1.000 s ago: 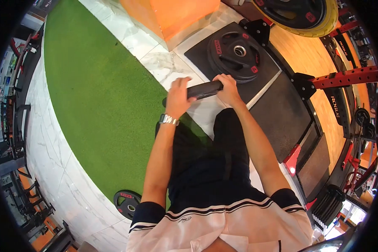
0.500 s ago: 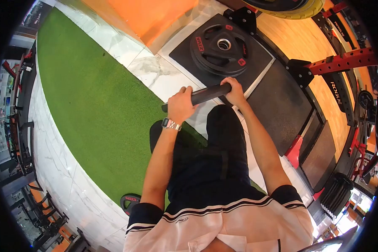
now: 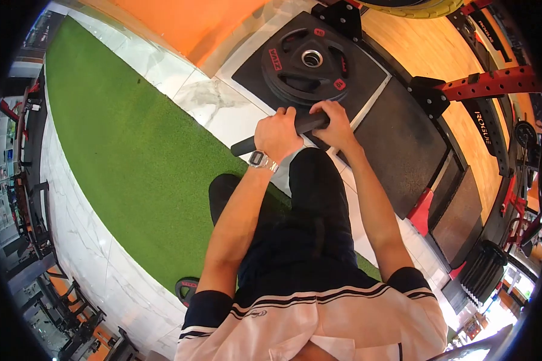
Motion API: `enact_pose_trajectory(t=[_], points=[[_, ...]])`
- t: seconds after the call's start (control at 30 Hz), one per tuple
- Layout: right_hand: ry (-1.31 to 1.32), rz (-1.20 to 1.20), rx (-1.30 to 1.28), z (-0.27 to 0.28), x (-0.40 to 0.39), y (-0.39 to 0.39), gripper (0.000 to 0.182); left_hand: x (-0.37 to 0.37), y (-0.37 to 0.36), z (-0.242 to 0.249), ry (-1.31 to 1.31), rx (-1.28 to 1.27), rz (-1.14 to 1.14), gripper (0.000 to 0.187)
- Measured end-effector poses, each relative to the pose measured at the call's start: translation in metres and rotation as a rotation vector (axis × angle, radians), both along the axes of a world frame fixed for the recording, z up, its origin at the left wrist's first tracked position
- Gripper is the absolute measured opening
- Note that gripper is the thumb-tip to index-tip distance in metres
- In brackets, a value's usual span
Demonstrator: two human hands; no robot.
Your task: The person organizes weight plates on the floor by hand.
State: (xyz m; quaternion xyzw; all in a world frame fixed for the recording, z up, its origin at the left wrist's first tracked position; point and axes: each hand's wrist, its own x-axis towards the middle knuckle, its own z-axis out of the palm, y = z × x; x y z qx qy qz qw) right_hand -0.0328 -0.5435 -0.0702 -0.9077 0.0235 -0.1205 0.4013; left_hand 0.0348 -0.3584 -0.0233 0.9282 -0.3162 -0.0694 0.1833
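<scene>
A black weight plate (image 3: pixel 245 146) stands on edge before my knees, so I see mostly its rim. My left hand (image 3: pixel 279 135) is closed over the middle of that rim, a metal-banded watch on its wrist. At the far end, my right hand (image 3: pixel 334 125) curls its fingers round the rim. Just beyond the hands lies a stack of black weight plates (image 3: pixel 292 65) with red ZIVA labels and a metal centre ring. The stack rests flat on a black rubber mat (image 3: pixel 367 75). The lower part of the held plate is hidden from above.
Green turf (image 3: pixel 126 156) stretches along the left, bordered by white marble tile (image 3: pixel 205 99). An orange block (image 3: pixel 186 24) stands at the top. To the right are a red rack beam (image 3: pixel 494 87) and wooden flooring (image 3: pixel 427 51). Another small plate (image 3: pixel 186 290) lies behind my left side.
My left hand has slid along the rim toward the right hand. The right hand's fingers have shifted slightly on the plate's end, and the view has moved a little.
</scene>
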Motion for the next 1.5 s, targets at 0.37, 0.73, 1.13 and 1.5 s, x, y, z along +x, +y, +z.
enact_pose_trajectory(t=[0.37,0.73,1.13,1.5], points=[[0.326,-0.268,0.557,-0.032,-0.02,-0.071,0.055,-0.009,-0.049,0.013,-0.068,-0.134,-0.189,0.041],[0.399,-0.418,0.84,-0.068,-0.046,-0.128,0.054,0.024,-0.026,-0.034,-0.026,-0.366,-0.04,0.025],[0.35,-0.413,0.582,-0.067,0.012,-0.122,0.058,0.082,-0.033,-0.047,-0.019,-0.299,0.202,0.033],[0.221,-0.657,0.577,-0.067,0.019,-0.111,0.05,0.095,-0.05,-0.053,-0.044,-0.307,0.156,0.027]])
